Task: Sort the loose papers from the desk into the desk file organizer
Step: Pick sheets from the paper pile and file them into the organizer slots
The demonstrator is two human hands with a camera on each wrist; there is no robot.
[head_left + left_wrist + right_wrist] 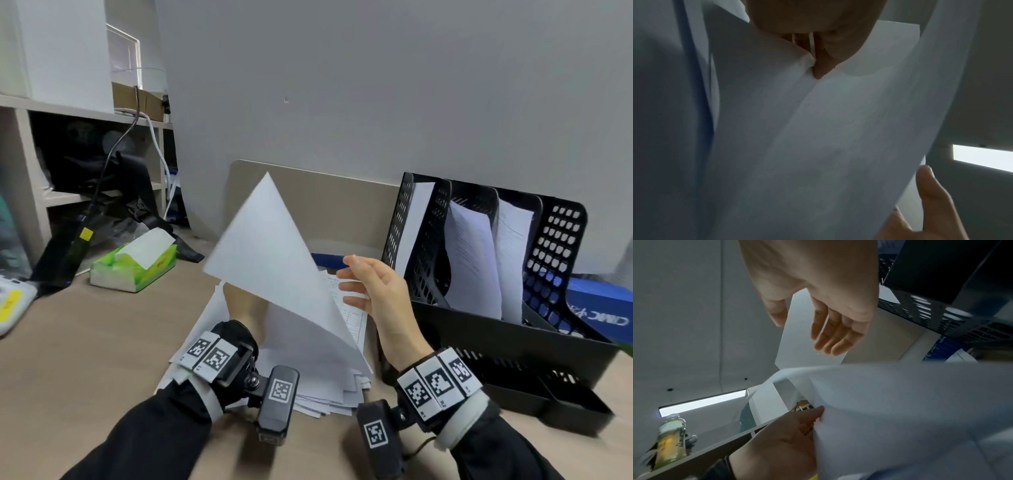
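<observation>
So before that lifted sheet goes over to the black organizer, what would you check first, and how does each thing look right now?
1. Sheet gripped: ok; the left hand pinches it near one edge.
2. One sheet only: cannot tell; the pinch shows more than one paper edge.
3. Right hand free to take it: ok; fingers straight, holding nothing, beside the sheet.
4. Room in the organizer: ok; the rightmost slot looks empty, the other three hold papers.
5. Sheet clear of the paper pile: not ok; its lower part still lies low over the pile.
6. Which slot it belongs in: cannot tell; the side facing us is blank.
</observation>
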